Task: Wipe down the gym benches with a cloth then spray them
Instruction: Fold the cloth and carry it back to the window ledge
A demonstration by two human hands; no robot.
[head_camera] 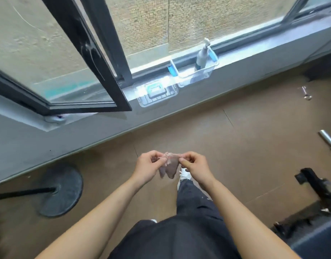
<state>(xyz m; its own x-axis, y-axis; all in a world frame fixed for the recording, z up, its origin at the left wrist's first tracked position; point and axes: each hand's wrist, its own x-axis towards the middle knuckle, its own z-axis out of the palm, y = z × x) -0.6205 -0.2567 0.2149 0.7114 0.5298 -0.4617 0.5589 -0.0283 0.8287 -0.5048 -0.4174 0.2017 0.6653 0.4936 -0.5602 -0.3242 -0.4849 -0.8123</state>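
standing over dark trousers, the person holds both bare forearms out ahead, hands close together above the brown floor. the left hand has its grip pinched on one upper corner of a small pinkish-grey cloth, thumb and forefinger closed on the fabric; the right hand has its grip pinched on the other upper corner in the same way. the cloth's top edge is stretched side to side between the two hands, so its long axis runs left to right, and the rest droops from that edge in two soft folds towards the floor. just beyond it a white shoe shows at the end of the trouser leg.

at the lower right lies part of a gym bench, a dark blue pad with a black frame beside it. on the left a round base of a black stand sits on the floor. further right a metal bar lies near the edge.

on the window sill rests a clear lid with a teal handle, and just beside it a clear bin. a spray bottle stands in the bin, long axis upright, head at the top. a black-framed window hangs open above the sill.
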